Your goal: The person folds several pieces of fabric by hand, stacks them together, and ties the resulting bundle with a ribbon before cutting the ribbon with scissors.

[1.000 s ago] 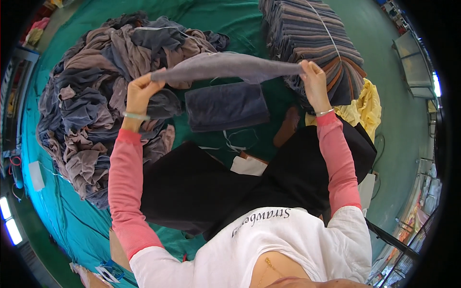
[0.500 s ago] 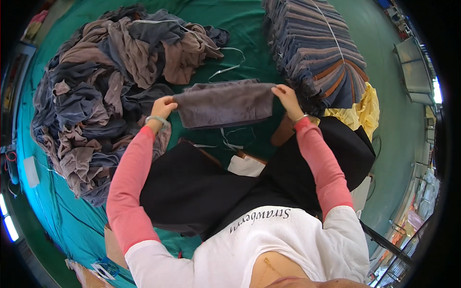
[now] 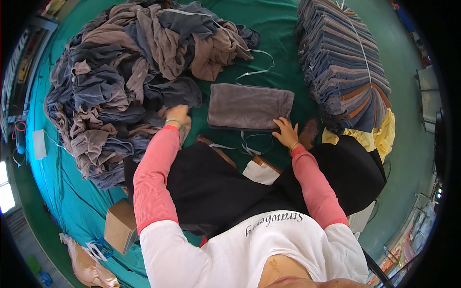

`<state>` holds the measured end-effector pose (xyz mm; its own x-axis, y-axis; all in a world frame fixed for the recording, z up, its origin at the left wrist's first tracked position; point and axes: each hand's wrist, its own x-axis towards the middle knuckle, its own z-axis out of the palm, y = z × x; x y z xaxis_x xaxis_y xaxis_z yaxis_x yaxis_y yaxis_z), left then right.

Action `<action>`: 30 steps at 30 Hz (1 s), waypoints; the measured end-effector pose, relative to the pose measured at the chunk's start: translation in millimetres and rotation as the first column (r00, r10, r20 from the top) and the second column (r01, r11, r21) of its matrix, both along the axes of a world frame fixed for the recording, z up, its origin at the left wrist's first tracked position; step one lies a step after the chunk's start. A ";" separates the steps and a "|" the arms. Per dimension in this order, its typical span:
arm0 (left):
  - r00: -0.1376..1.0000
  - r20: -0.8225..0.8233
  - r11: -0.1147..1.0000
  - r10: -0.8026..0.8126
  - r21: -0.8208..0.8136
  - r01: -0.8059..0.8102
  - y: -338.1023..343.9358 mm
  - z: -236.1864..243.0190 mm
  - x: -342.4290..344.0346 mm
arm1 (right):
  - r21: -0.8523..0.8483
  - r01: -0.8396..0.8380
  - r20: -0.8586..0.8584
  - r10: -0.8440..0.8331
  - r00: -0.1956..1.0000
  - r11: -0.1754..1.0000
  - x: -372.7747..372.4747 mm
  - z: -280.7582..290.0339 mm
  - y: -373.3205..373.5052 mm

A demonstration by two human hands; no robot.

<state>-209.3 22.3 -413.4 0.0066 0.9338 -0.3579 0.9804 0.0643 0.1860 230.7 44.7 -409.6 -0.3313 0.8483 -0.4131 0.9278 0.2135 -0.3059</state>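
Observation:
In front of me lies a folded grey-brown cloth (image 3: 252, 105), flat and squared on top of other folded cloth with a dark edge. My right hand (image 3: 286, 133) rests with spread fingers at its near right corner. My left hand (image 3: 177, 115) is closed at the right edge of a big heap of crumpled grey and brown cloths (image 3: 110, 86). Its fingertips are hidden, so what they grip cannot be made out. A bracelet circles the left wrist.
At the far right stands a long stack of folded cloths (image 3: 343, 62) tied with white string, beside yellow fabric (image 3: 379, 134). White ties (image 3: 249, 149) lie on the green ground sheet (image 3: 269, 29). A white piece (image 3: 259, 173) sits between my legs; a cardboard box (image 3: 121, 224) stands lower left.
Both hands have let go of the cloth they held stretched between them; it now lies flat. My left hand has gone to the heap, and my right rests at the cloth's near corner.

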 end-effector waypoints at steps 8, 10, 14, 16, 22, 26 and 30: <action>0.756 -0.655 0.962 -0.022 -0.219 -0.162 -33.0 -24.1 -66.6 | -0.020 0.037 -0.039 -0.037 0.999 0.999 1.0 0.1 -7.4; 0.972 -0.233 0.977 0.014 -0.203 -0.063 -10.3 27.0 -32.4 | -0.004 0.050 -0.073 -0.050 0.996 0.999 7.3 -3.7 -10.5; 0.993 0.003 0.992 -0.117 -0.048 0.117 -5.4 86.0 4.6 | -0.044 0.104 -0.097 -0.108 0.989 0.994 -20.3 28.4 2.3; 0.971 0.180 0.984 -0.154 0.117 0.135 -14.2 112.8 30.8 | -0.005 0.052 -0.376 -0.050 0.925 0.999 -39.4 42.8 5.9; 0.683 0.730 0.999 -0.026 0.049 -0.014 -6.9 221.5 89.6 | 0.068 -0.095 -0.867 0.106 0.486 0.993 -119.6 124.0 -7.5; 0.601 0.799 0.996 -0.012 0.061 -0.061 -4.5 242.7 86.6 | -0.003 -0.112 -0.865 0.054 0.499 0.994 -130.0 137.6 -4.8; 0.839 0.541 0.803 -0.048 0.521 -0.290 1.7 242.5 51.6 | -0.152 -0.026 -0.892 -0.126 0.435 0.988 -129.4 181.9 -1.0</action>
<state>-157.6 23.9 -170.9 -0.1010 0.9618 0.2543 0.7187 -0.1062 0.6871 101.4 43.6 -227.7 -0.5380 0.8429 -0.0098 0.1223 0.0666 -0.9903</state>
